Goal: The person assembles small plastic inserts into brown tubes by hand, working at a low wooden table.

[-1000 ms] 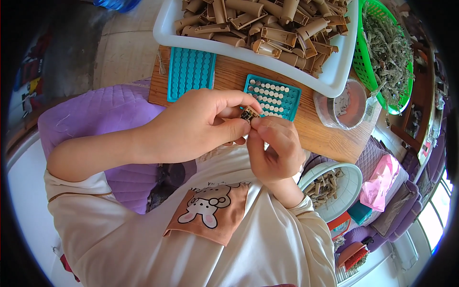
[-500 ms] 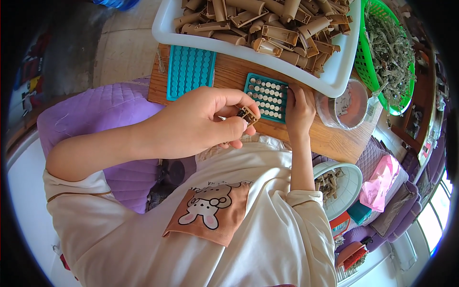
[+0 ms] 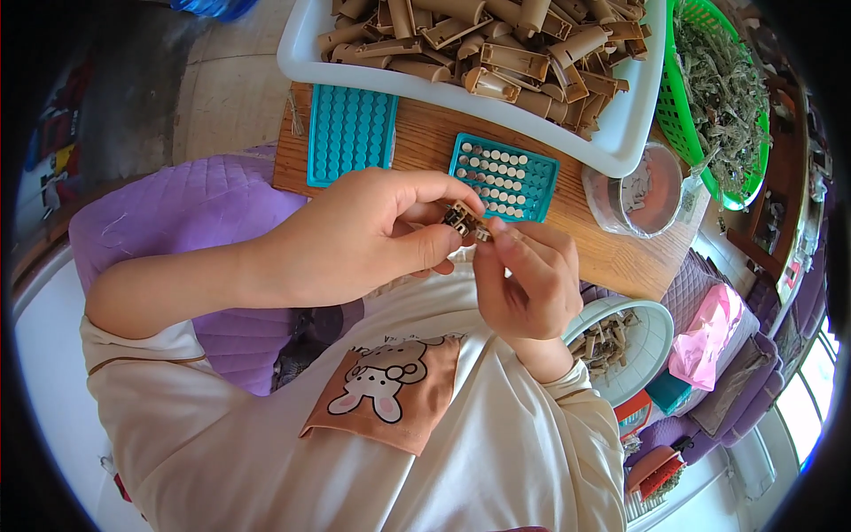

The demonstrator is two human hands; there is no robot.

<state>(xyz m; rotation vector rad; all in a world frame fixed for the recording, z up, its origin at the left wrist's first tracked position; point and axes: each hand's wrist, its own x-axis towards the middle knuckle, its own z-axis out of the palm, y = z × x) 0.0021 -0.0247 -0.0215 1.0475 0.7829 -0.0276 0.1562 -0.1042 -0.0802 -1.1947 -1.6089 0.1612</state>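
Note:
My left hand (image 3: 372, 235) pinches a small brown clip-like part (image 3: 461, 218) between thumb and fingers, just above my lap. My right hand (image 3: 525, 277) meets it from the right, its fingertips closed on the same part's right end (image 3: 483, 234), perhaps with a tiny piece. Both hands hover over the near edge of a wooden board (image 3: 576, 222). Right behind them lies a small teal tray (image 3: 503, 176) whose holes hold round pale pieces. A second teal tray (image 3: 350, 135) lies to its left.
A white bin (image 3: 612, 151) heaped with brown plastic parts stands at the board's far side. A green basket (image 3: 709, 177) of dry stalks is at the right, a clear round tub (image 3: 645, 190) beside it. A white bowl (image 3: 656, 341) of sticks sits lower right.
My right hand reached out to the small teal tray half a second ago and has come back to the brown part held by my left hand.

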